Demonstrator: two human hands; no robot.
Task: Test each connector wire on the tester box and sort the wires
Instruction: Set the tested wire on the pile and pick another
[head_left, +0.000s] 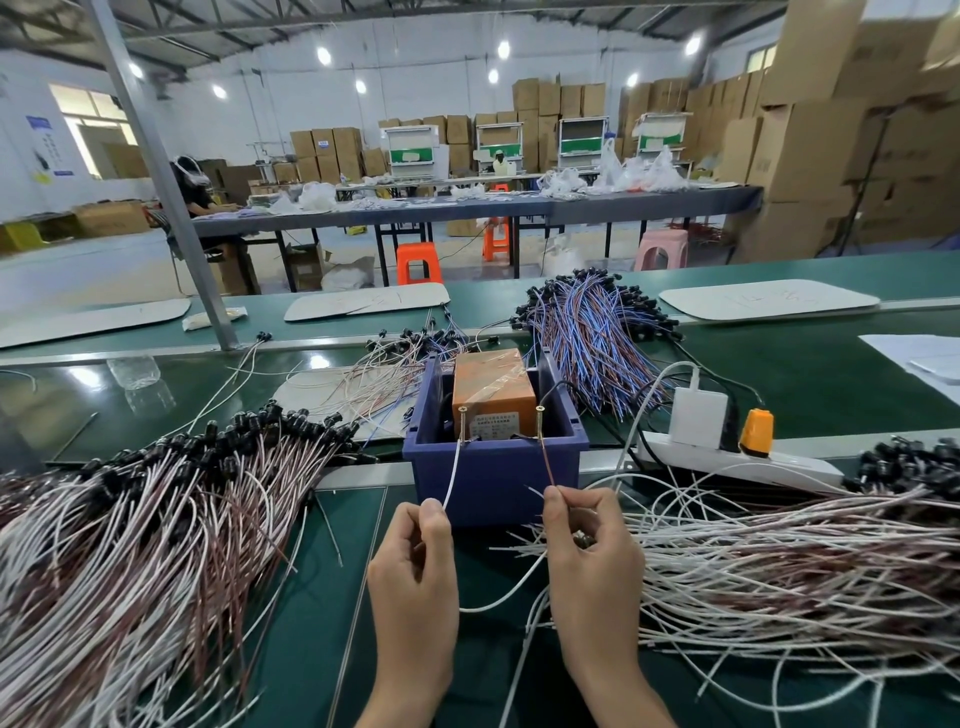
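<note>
Left grip (415, 571) pinches the wire's white lead (451, 478), right grip (592, 566) its brown lead (546, 460), tips at 2 screws (462, 423) at 12 o'clock. Blue bin (493, 478) holds the orange tester box (493, 387); left pile (130, 519) at 9 o'clock, right pile (779, 561) at 3 o'clock.

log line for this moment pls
testing | left hand pinches white wire | right hand pinches brown wire | both tips at tester box screws

White-walled warehouse hall (291, 93), stacked cardboard boxes (841, 130), long tables (519, 205), orange stools (418, 262).
</note>
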